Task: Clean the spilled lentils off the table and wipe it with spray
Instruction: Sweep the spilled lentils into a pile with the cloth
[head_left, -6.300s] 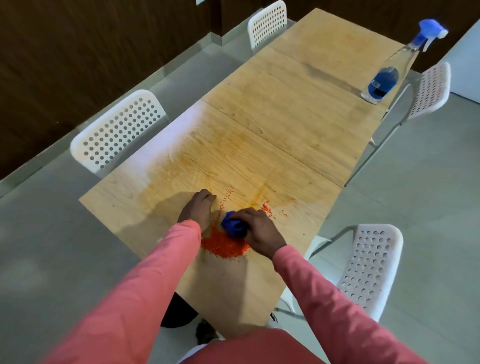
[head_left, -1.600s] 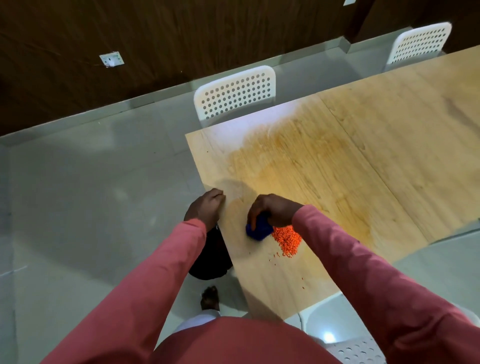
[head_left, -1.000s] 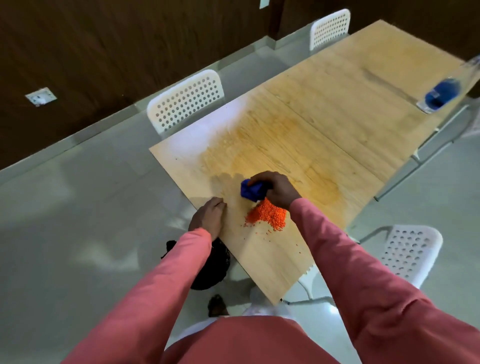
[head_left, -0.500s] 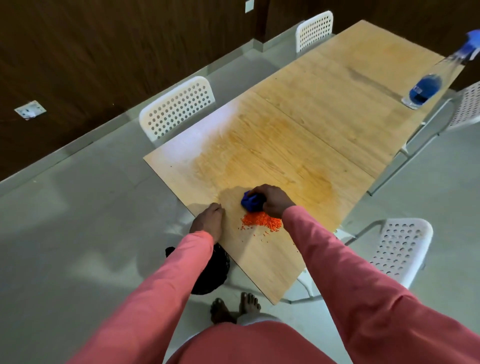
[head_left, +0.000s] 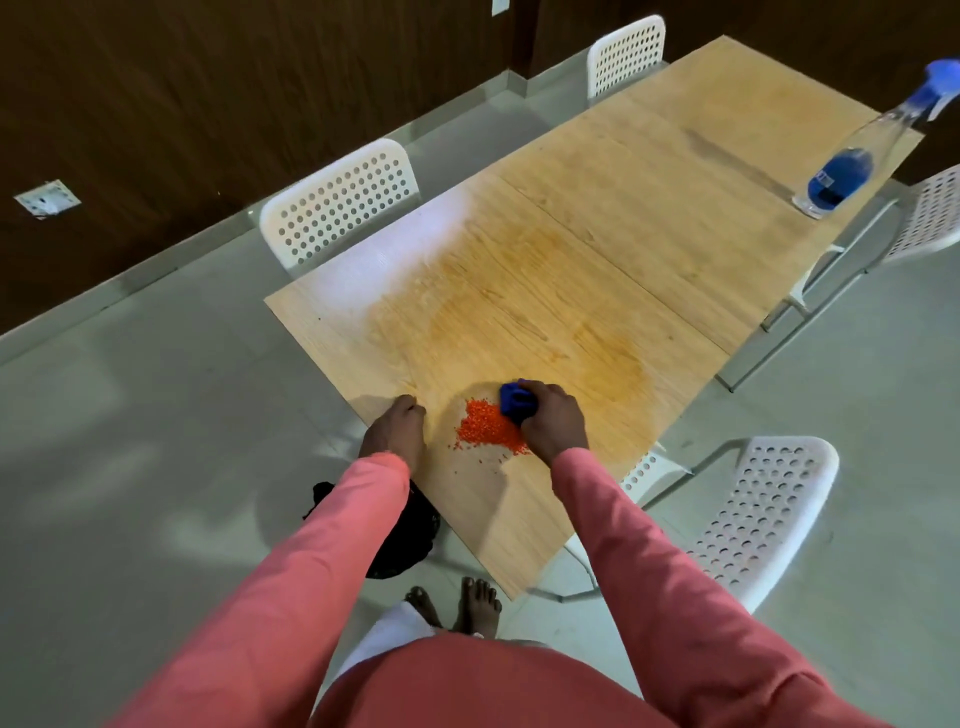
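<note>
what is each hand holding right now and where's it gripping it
The right hand grips a bunched blue cloth from above, beside the lentils. The left hand holds nothing; it rests at the table edge.

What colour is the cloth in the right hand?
Blue: the cloth shows best in the head view.
</note>
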